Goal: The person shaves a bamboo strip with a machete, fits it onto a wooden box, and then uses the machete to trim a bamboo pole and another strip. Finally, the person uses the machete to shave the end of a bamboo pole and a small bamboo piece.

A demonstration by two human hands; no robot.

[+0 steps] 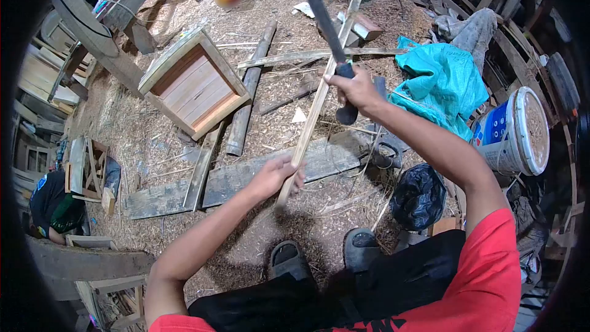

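Note:
A long, thin strip of wood (316, 107) slants from near my feet up to the top of the view. My left hand (276, 176) is closed around it close to its lower end. A machete (324, 17) with a dark blade and black handle is gripped in my right hand (357, 89), its blade pointing up and away from me. The blade's base overlaps the strip in this view, and my right thumb lies right at the strip's edge. Beneath the strip, a weathered plank (258, 184) lies on the ground.
A wooden box frame (203, 83) rests against a round pole (255, 86) at left. Right of me are a teal sack (439, 83), a white bucket (510, 132) and a black plastic bag (418, 197). Wood shavings cover the floor. Another person (52, 203) is at far left.

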